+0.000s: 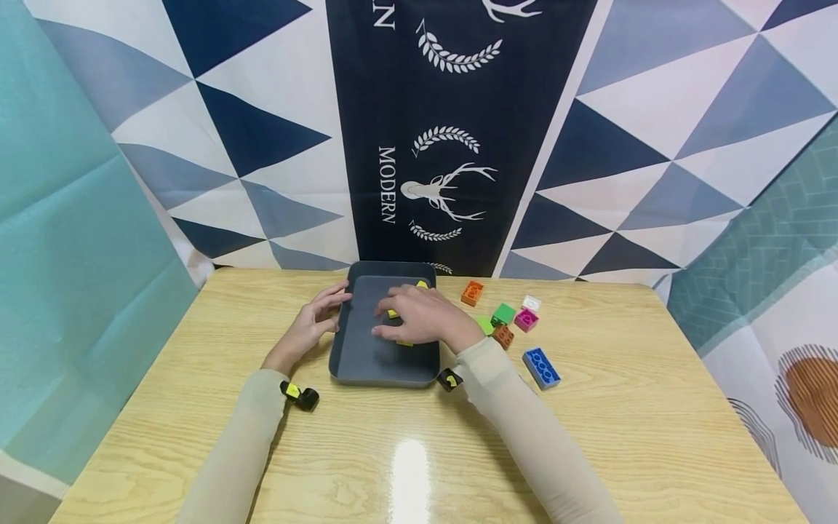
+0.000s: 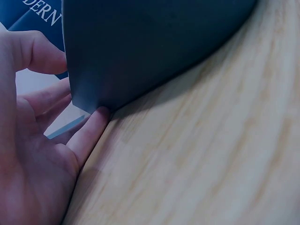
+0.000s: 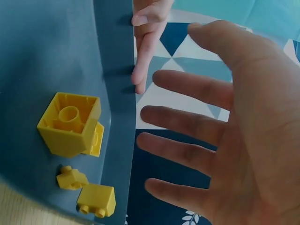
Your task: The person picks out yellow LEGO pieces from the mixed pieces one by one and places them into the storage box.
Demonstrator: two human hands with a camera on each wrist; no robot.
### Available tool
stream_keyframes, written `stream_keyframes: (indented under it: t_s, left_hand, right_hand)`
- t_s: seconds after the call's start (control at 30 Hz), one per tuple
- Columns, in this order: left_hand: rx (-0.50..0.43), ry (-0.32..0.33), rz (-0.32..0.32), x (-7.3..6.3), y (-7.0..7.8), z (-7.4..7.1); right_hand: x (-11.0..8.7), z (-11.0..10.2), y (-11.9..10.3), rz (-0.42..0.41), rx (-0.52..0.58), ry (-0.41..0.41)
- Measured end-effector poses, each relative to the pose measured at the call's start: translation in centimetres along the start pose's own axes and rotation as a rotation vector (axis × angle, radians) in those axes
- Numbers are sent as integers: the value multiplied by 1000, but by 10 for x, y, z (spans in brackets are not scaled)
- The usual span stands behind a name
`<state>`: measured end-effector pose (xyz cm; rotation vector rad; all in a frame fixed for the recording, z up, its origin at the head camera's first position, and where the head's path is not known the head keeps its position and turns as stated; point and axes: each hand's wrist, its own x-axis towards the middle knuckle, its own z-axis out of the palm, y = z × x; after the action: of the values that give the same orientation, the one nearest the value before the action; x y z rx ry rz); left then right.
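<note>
A dark grey tray (image 1: 366, 360) lies on the table near its back edge. Above it is my right hand (image 1: 422, 313), with fingers spread and nothing in its grasp. Inside the tray are several yellow toy building blocks; the right wrist view shows a large hollow-side-up block (image 3: 65, 136) and a smaller studded block (image 3: 98, 197) close to the wall. In the head view the right hand covers part of them. My left hand (image 1: 310, 324) rests its fingertips against the tray's left side, and in the left wrist view its fingers (image 2: 91, 131) touch the outer wall.
Right of the tray lie loose building blocks: orange (image 1: 472, 293), green (image 1: 503, 314), lime (image 1: 485, 325), brown (image 1: 503, 335), pink (image 1: 526, 320), white (image 1: 532, 303) and a longer blue block (image 1: 541, 367). Patterned cloth (image 1: 281, 182) hangs behind the table.
</note>
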<state>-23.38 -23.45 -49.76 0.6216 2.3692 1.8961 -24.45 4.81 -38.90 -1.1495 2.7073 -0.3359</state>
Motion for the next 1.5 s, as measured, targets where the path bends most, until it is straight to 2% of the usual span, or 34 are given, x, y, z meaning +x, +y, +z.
stream_keyframes:
  t_s: [0.27, 0.47, 0.6, 0.97, 1.5]
  left_hand:
    - [18, 0, 12, 1, 0, 0]
    - [14, 8, -1, 0, 1, 0]
    - [-1, 12, -13, 0, 0, 1]
    - [12, 17, -8, -1, -1, 1]
    - [-5, 10, -25, -1, 1, 1]
  right_hand:
    - [-12, 4, 7, -35, -33, 41]
    - [-21, 5, 14, -41, -29, 41]
    - [-29, 4, 18, -39, -37, 72]
    - [-48, 2, 35, -17, -31, 177]
    - [-87, -9, 69, 77, 11, 249]
